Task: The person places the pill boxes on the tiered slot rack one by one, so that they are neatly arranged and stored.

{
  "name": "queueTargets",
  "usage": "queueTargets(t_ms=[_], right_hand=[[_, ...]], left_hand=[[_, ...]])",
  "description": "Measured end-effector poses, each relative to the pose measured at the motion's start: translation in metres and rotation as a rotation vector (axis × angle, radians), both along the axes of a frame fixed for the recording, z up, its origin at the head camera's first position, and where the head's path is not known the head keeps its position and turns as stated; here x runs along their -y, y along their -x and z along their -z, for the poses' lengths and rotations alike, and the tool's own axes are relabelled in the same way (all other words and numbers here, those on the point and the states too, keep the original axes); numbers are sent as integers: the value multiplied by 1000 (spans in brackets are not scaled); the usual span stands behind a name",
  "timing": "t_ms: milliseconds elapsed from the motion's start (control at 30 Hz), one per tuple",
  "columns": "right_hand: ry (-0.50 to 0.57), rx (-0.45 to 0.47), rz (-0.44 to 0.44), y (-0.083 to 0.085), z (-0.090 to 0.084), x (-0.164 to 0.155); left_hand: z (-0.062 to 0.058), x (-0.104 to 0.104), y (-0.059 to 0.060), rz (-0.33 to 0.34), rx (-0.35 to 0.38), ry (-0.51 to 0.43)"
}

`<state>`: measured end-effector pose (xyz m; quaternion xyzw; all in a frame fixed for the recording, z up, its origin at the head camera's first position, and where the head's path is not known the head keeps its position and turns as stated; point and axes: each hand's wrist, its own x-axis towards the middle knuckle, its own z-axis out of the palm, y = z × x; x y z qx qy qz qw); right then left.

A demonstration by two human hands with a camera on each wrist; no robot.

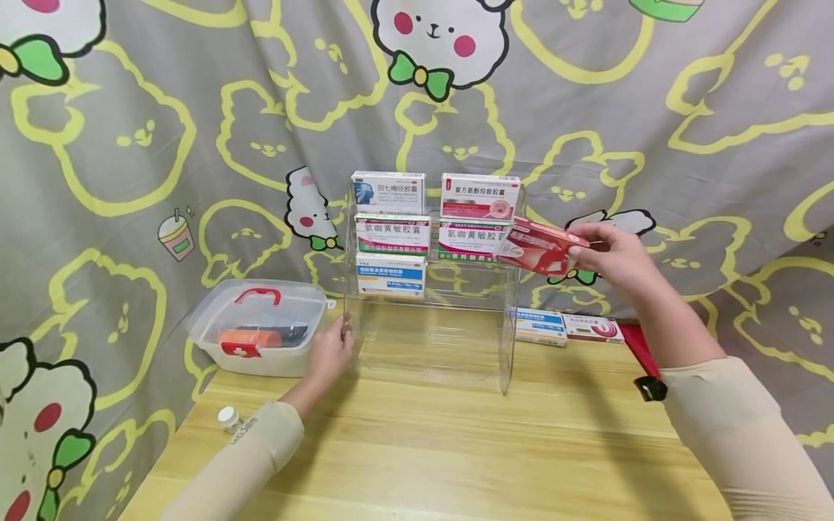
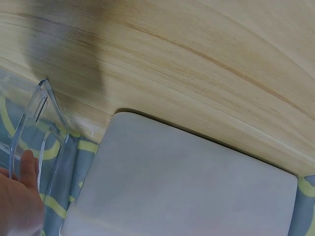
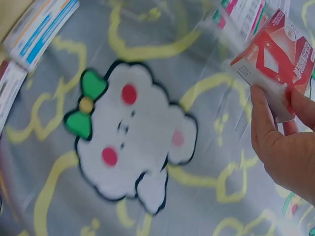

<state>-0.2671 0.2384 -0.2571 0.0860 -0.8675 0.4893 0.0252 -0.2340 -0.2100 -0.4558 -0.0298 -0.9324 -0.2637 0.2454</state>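
So we pinched the red box [image 1: 537, 246] in our right hand [image 1: 615, 257] beside the clear rack [image 1: 430, 340], left hand [image 1: 330, 354] steadying its edge with relaxed fingers; shelving likely needed an empty slot.

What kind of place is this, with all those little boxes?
Probably a home or a makeshift recording corner, not a pharmacy: a cartoon-print cloth hangs as the backdrop behind a wooden table. On it stand a clear rack of medicine boxes and a first-aid box.

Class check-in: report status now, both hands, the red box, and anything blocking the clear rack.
Left hand steadies clear rack. Right hand pinches red box beside rack's right edge. Bottom right slot free; nothing blocking.
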Motion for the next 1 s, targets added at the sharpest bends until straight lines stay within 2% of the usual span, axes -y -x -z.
queueTargets(t_ms=[300, 467, 633, 767, 1000], right_hand=[[28, -16, -43, 15, 2, 55], [5, -36, -52, 24, 10, 73], [-20, 2, -31, 32, 21, 82], [-86, -11, -8, 35, 29, 89], [-221, -101, -45, 34, 38, 104]], left_hand=[[1, 0, -1, 2, -9, -6], [-2, -1, -3, -1, 1, -1], [-2, -3, -3, -6, -2, 1], [0, -3, -1, -1, -14, 1], [0, -2, -1, -9, -5, -3]])
